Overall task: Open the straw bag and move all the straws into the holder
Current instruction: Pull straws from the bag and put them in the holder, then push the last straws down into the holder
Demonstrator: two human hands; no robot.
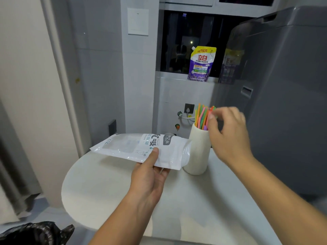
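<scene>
A flat white plastic straw bag [138,149] is held level above the white table [109,188]; my left hand [150,172] grips its near edge, thumb on top. The bag's torn open end points toward the white ribbed holder [198,151]. Several coloured straws [202,117] stand upright in the holder. My right hand [228,133] hovers over the holder's right side, its thumb and fingertips pinching the tops of the straws. No straws show through the bag.
A grey washing machine [286,103] stands close on the right. On the window sill behind sits a purple and yellow detergent pouch [202,64]. A black plastic bag [35,232] lies on the floor at the lower left. The table's round edge curves on the left.
</scene>
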